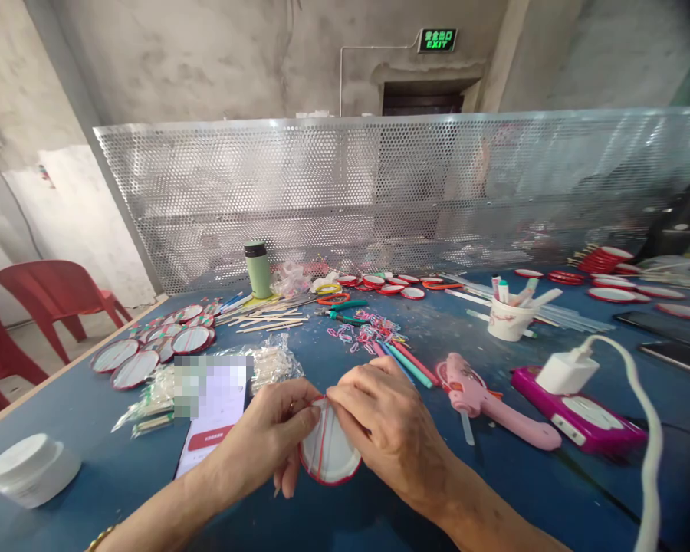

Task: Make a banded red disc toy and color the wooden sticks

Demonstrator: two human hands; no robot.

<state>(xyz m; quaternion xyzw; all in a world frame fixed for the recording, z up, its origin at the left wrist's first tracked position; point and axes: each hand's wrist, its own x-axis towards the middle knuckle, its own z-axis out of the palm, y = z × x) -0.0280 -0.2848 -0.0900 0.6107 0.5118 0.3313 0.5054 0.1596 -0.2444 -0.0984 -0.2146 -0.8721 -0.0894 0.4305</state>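
Note:
Between my hands, near the table's front, is a round white disc (338, 452) with a red rim. A thin red strand (322, 437) runs across its face from top to bottom. My left hand (279, 422) grips the disc by its left edge, thumb on the face. At the top of the rim, my right hand (382, 414) has its fingers pinched together by the end of the strand, its side against the disc's right edge. What exactly lies between those fingertips is hidden. Just left of my left hand lies a lit phone (215, 422).
A pink glue gun (488, 406) and a magenta power strip (580, 414) with a white charger (568, 372) lie to the right. Farther back are a cup of markers (510, 318), colourful clips (373, 330) and a green bottle (257, 272). Several red-rimmed discs (135, 368) and a white jar (33, 471) are left.

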